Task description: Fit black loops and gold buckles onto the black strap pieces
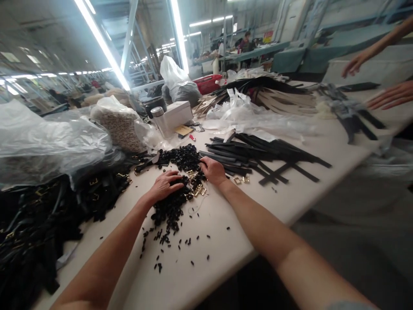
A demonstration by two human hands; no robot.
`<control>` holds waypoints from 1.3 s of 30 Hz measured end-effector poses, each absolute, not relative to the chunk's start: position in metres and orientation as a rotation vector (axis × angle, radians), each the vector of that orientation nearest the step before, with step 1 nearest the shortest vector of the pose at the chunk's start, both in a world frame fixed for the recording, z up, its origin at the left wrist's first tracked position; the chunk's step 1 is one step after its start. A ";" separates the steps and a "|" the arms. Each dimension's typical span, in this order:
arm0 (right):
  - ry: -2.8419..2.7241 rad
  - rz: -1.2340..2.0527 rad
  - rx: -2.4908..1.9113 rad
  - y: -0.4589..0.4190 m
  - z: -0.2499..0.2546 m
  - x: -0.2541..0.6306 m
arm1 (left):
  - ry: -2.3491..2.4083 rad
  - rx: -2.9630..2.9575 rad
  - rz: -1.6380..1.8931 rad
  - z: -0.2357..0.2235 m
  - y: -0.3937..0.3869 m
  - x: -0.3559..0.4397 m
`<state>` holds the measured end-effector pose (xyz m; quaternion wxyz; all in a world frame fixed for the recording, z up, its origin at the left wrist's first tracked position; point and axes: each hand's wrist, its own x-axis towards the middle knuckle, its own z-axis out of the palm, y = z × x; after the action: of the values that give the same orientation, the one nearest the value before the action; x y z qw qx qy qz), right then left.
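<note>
My left hand (165, 184) lies palm down on a heap of small black loop pieces (180, 161) spread over the white table (290, 193); its fingers are curled into the pieces. My right hand (211, 170) rests at the heap's right edge, fingers bent down among the pieces and some small gold buckles (197, 189). What either hand grips, if anything, is hidden. A fan of black straps (258, 157) lies just right of my right hand.
Finished black straps with gold buckles (48, 215) pile up at the left. Clear plastic bags (48, 137), a metal cup (159, 120) and a white box (177, 113) stand behind. Another person's hands (387, 94) reach over the table's far right end.
</note>
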<state>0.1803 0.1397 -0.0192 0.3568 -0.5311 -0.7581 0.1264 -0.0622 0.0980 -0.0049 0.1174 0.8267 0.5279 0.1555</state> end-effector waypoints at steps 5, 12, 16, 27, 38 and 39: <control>-1.956 0.345 -1.368 0.140 -0.019 0.180 | 1.587 2.495 0.560 0.014 0.101 -0.042; -1.960 0.365 -1.409 0.138 -0.013 0.183 | 1.704 2.438 0.302 0.010 0.127 0.019; -1.941 0.368 -1.448 0.138 -0.011 0.185 | 1.564 2.558 0.308 -0.002 0.101 0.044; -1.979 0.381 -1.444 0.139 -0.013 0.184 | 1.068 2.793 0.321 0.006 0.005 0.026; -2.004 0.402 -1.438 0.138 -0.013 0.184 | 1.662 2.745 0.556 -0.012 -0.057 -0.078; -2.005 0.402 -1.440 0.138 -0.013 0.183 | 1.750 2.668 0.578 -0.016 -0.055 -0.084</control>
<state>0.1835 0.1380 -0.0130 0.3146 -0.5465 -0.7610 0.1525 -0.0843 -0.0547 -0.0157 -0.0504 0.8217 0.5390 0.1781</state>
